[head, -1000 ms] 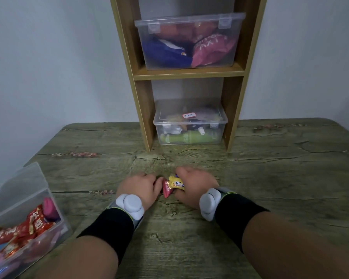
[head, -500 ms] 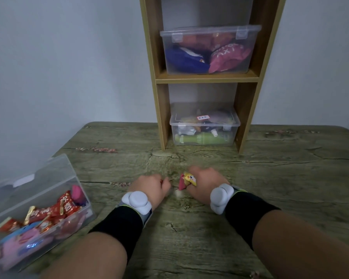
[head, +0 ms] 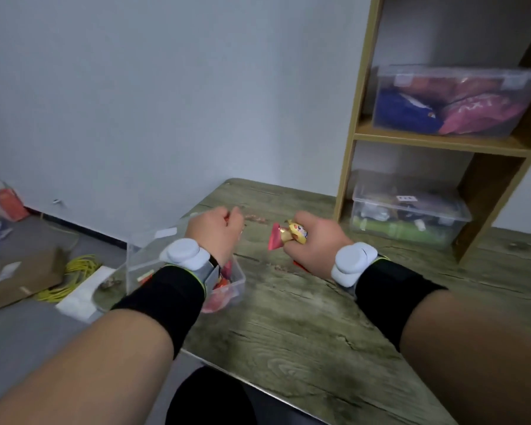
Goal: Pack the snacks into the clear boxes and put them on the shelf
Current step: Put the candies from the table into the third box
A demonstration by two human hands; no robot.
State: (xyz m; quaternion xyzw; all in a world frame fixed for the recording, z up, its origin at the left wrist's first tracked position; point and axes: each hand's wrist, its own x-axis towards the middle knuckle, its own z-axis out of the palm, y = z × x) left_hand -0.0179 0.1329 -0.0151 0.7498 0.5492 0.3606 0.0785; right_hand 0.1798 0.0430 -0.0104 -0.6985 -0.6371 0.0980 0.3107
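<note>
My right hand [head: 314, 240] is closed on a small bunch of wrapped snacks [head: 285, 236], one pink-red and one yellow, held above the wooden table [head: 304, 326]. My left hand [head: 216, 233] is a closed fist hovering over the open clear box [head: 147, 265] at the table's left edge; a sliver of red shows between its fingers, so it seems to hold a snack too. Red and pink snacks lie in the box, partly hidden by my left wrist.
A wooden shelf [head: 439, 144] stands at the right rear of the table, with a lidded clear box [head: 451, 99] on its upper board and another lidded clear box [head: 408, 216] below. On the floor at left lie yellow cable [head: 71, 277] and cardboard [head: 19, 277].
My view swung left. Both hands lifted off the table and moved left, the left fist now over the open box, the right still gripping the snacks.
</note>
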